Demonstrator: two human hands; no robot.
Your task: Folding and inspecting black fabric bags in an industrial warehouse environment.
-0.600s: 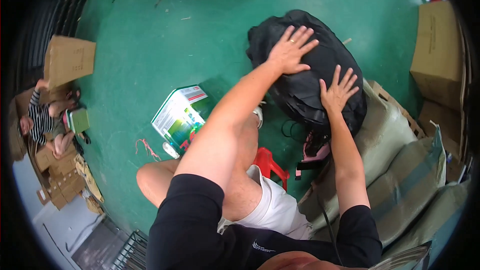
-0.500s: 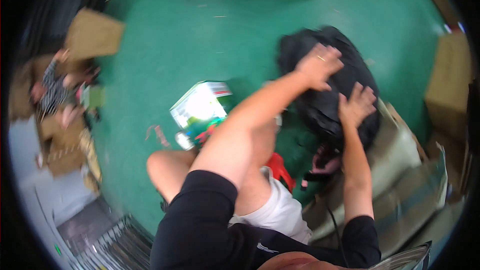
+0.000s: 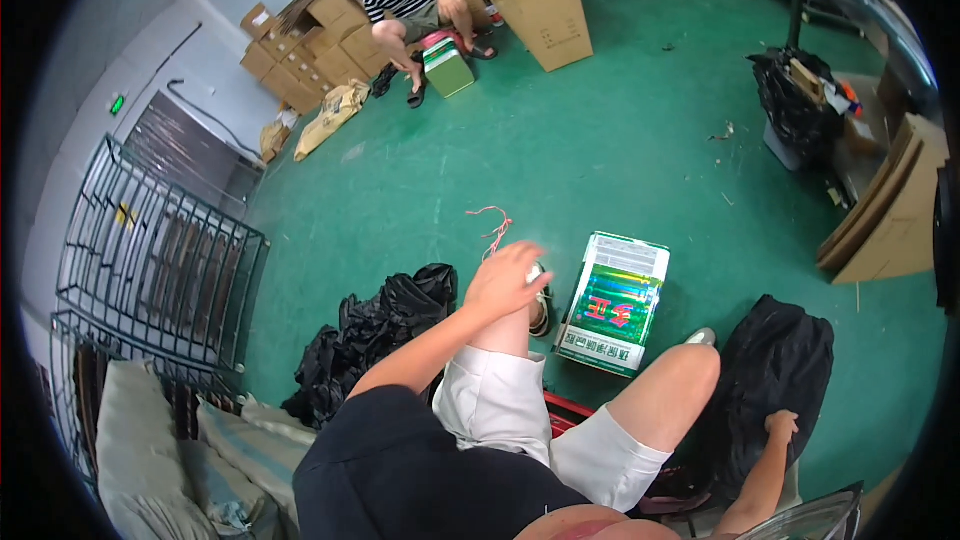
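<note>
My left hand (image 3: 503, 281) lies over my bent left knee, fingers loosely spread with nothing in them. Down at my right side, my right hand (image 3: 782, 425) has its fingers curled at a full black bag (image 3: 770, 360), seemingly gripping its surface. The bag lies on the floor beside my right leg. Between my feet stands a rectangular green and white tin (image 3: 620, 305) with a shiny printed face. A pink-red string (image 3: 497, 226) lies on the floor beyond my left hand.
Crumpled black plastic (image 3: 380, 335) lies to my left, near stuffed sacks (image 3: 150, 450) and a green metal rack (image 3: 160, 250). Far off, a person (image 3: 410, 0) sits by a tall carton (image 3: 545, 15) and a green box (image 3: 447, 68). Cardboard sheets (image 3: 890, 205) lean at right.
Both hands were on the black bag; my left hand has moved away left to my knee. My right hand stays at the bag. The view has swung left and up, bringing the room into sight.
</note>
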